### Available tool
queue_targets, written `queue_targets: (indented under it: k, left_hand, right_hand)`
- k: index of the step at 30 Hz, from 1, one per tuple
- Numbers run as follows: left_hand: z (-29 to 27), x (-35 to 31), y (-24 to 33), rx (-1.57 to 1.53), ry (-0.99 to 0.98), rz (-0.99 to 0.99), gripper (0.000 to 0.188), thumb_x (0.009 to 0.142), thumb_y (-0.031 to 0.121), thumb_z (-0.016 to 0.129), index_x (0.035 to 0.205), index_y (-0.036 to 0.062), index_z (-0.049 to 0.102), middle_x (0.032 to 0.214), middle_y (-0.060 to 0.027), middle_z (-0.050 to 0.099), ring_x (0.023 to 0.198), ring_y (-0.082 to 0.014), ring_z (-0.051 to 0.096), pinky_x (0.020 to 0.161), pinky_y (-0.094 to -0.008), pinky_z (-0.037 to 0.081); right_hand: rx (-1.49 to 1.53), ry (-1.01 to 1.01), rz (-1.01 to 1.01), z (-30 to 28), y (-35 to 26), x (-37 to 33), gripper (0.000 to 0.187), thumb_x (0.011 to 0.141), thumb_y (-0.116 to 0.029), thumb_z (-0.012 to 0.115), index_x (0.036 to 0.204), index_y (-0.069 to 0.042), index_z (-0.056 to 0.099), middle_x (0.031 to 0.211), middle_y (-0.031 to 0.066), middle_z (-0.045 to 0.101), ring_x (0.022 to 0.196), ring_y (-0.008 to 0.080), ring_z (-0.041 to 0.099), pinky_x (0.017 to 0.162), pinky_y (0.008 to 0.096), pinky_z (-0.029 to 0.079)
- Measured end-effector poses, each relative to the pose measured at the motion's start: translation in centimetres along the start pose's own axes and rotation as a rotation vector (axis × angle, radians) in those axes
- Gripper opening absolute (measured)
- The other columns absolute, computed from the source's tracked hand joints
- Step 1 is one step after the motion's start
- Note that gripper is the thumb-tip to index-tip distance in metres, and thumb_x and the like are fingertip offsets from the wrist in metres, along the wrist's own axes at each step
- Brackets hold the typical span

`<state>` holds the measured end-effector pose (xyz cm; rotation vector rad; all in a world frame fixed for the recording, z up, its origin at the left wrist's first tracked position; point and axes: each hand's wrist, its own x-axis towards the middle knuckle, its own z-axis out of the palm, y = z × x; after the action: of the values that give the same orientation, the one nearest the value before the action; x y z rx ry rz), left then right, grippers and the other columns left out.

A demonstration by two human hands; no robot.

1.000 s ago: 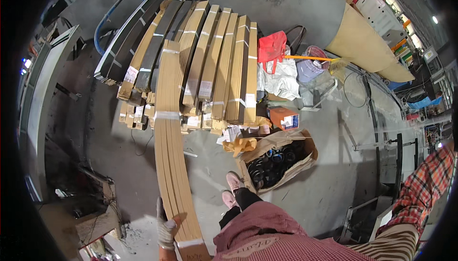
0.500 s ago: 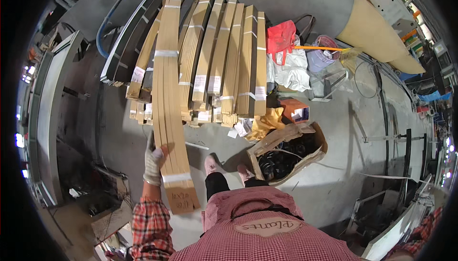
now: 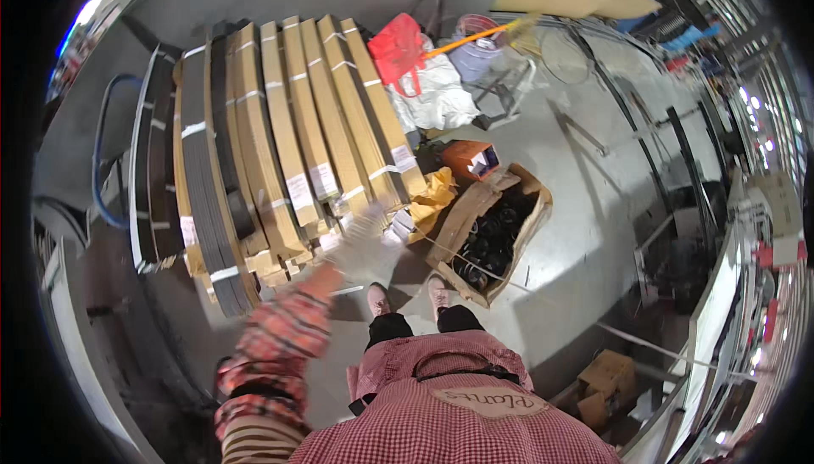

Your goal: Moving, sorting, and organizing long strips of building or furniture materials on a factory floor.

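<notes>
Near the lower ends of the long cardboard-wrapped bundles (image 3: 326,125), your gloved left hand (image 3: 360,239) reaches blurred; I cannot tell if its grip is closed. Your right hand is not visible. Take one bundle end firmly, away from the open carton (image 3: 496,226).
</notes>
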<state>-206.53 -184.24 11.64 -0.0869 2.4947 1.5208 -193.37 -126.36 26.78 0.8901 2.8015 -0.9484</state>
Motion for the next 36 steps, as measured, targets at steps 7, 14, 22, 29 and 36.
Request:
queue_targets:
  k: [7,14,22,29,36]
  left_hand:
    - [28.1,-4.6,1.9,0.069,-0.413,0.787,0.044,0.074,0.033,0.062,0.108,0.0047,0.058,0.111,-0.0194,0.056,0.106,-0.0321,0.051,0.094,-0.0401,0.037]
    - [20.0,-2.6,-4.0,0.116,-0.464,0.209,0.021,0.083,0.023,0.053,0.086,0.0053,0.064,0.071,-0.0141,0.06,0.065,-0.0307,0.056,0.063,-0.0377,0.046]
    - [19.9,-7.4,4.0,-0.234,-0.484,-0.105,0.028,0.089,0.03,0.052,0.079,0.004,0.06,0.065,0.002,0.055,0.056,-0.0068,0.046,0.053,-0.024,0.04]
    - [22.4,-7.8,3.5,0.009,-0.589,-0.043,0.029,0.089,0.029,0.053,0.078,0.0027,0.06,0.063,-0.0015,0.055,0.058,-0.0086,0.046,0.052,-0.0273,0.039]
    - [23.3,-8.7,4.2,-0.136,-0.579,0.291,0.025,0.086,0.023,0.054,0.095,0.0023,0.062,0.08,-0.0114,0.061,0.07,-0.0238,0.056,0.065,-0.034,0.044]
  right_hand:
    - [0.038,0.281,0.197,-7.2,6.2,-10.6,0.042,0.084,-0.031,0.056,0.115,-0.002,0.051,0.094,0.0058,0.057,0.083,0.0143,0.054,0.074,0.026,0.045]
    - [0.068,0.654,0.243,-18.8,10.8,-17.6,0.039,0.085,-0.03,0.055,0.112,-0.001,0.052,0.09,0.0056,0.057,0.079,0.0138,0.054,0.071,0.0247,0.046]
    - [0.333,0.4,-0.079,-11.6,6.6,-9.3,0.036,0.086,-0.029,0.053,0.109,-0.001,0.054,0.085,0.0054,0.058,0.075,0.0133,0.055,0.068,0.0233,0.046]
    - [0.327,-0.826,-0.202,22.8,0.8,-6.4,0.081,0.074,-0.011,0.07,0.141,-0.011,0.024,0.094,0.0093,0.063,0.082,0.0198,0.059,0.074,0.0343,0.048]
    - [0.189,-0.797,-0.705,35.8,4.6,-4.4,0.04,0.079,-0.032,0.053,0.108,-0.006,0.055,0.102,0.0179,0.06,0.096,0.0369,0.055,0.081,0.0438,0.043]
